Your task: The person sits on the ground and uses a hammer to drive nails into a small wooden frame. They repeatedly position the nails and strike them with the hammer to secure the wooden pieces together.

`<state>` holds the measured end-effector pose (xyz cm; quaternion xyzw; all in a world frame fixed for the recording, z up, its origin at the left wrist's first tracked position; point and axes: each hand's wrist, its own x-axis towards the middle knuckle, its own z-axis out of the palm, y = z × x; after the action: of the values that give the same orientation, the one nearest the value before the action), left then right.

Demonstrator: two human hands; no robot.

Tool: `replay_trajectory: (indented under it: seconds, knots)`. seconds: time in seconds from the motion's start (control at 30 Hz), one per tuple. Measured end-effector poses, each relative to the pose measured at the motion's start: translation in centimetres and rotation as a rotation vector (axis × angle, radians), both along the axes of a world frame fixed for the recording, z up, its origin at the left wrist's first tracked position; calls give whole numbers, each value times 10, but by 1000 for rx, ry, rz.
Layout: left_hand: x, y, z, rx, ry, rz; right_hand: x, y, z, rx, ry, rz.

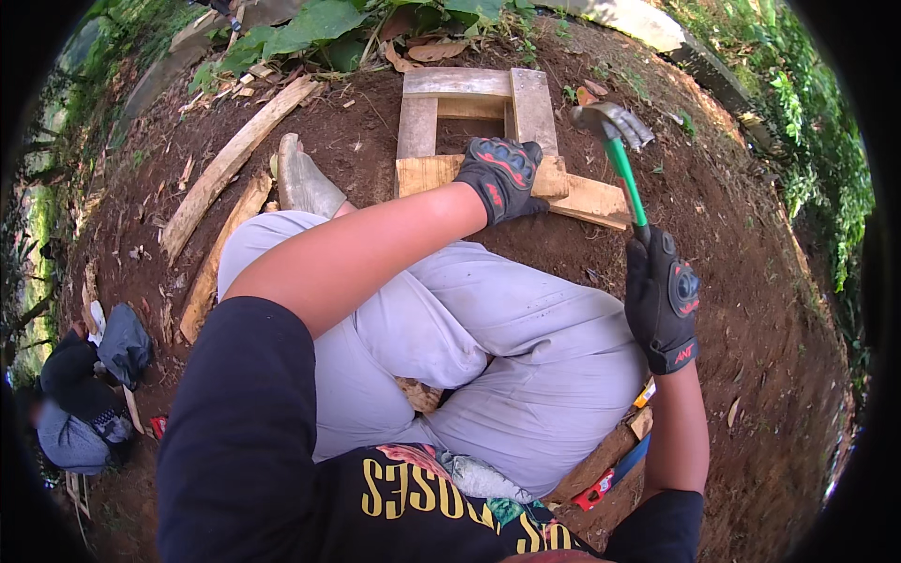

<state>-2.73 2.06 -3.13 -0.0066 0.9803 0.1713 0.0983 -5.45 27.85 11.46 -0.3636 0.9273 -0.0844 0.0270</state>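
My left hand [502,180], in a black glove with red trim, is closed over the near light-coloured board [427,175] of a small wooden frame. Whether a nail is pinched under those fingers, I cannot tell. The frame's older grey top board [457,83] and side pieces lie beyond that hand on the soil. Another light board [599,200] sticks out to the right from under the near one. In my gloved right hand [663,296] is a claw hammer [625,180], gripped low on its green handle. Its metal head is raised to the right of the frame, apart from the wood.
Two long timber pieces lie to the left, a pale plank [235,164] and a shorter one [223,263]. By my right thigh is a red-and-blue tool [601,483], partly hidden. Another person [80,399] sits at far left. Large leaves [314,28] border the far side.
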Motion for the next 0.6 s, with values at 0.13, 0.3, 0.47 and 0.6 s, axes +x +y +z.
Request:
replay_trajectory:
  seconds: [0.13,0.3,0.47,0.6]
  knots:
    - [2,-3,-1,-4,4,23,11,-12,31,-167,-49,-106]
    - [-1,7,-9,-44,37,6,-5,12,-27,114,-31,16]
    - [1,0,-2,19,-10,15,3,-1,20,-141,-80,-114]
    - [-7,2,3,-17,33,-13,-15,16,-31,217,-76,24]
